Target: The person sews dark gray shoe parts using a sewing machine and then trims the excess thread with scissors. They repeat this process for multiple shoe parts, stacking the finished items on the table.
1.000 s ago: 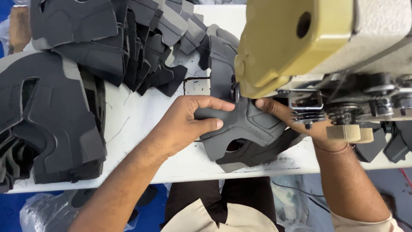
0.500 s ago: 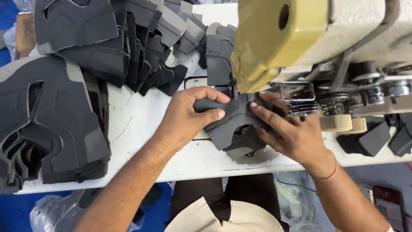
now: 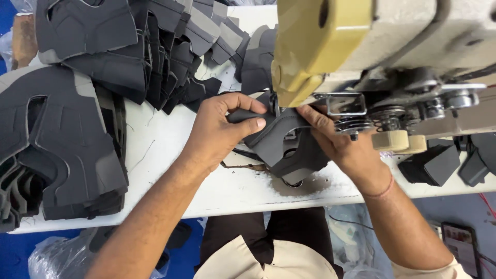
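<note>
A dark grey shoe-upper piece lies on the white table under the head of a cream and yellow sewing machine. My left hand pinches its left edge between thumb and fingers. On the right side of the piece my right hand presses down with the fingers beside the needle area. The needle itself is mostly hidden by the machine head.
Tall stacks of grey cut pieces lie at the left and across the back. Smaller dark pieces sit at the right under the machine. A phone lies low at the right.
Both hands and the grey piece have shifted up and back toward the machine head. The right hand moved in from the piece's right side, closer to the needle.
</note>
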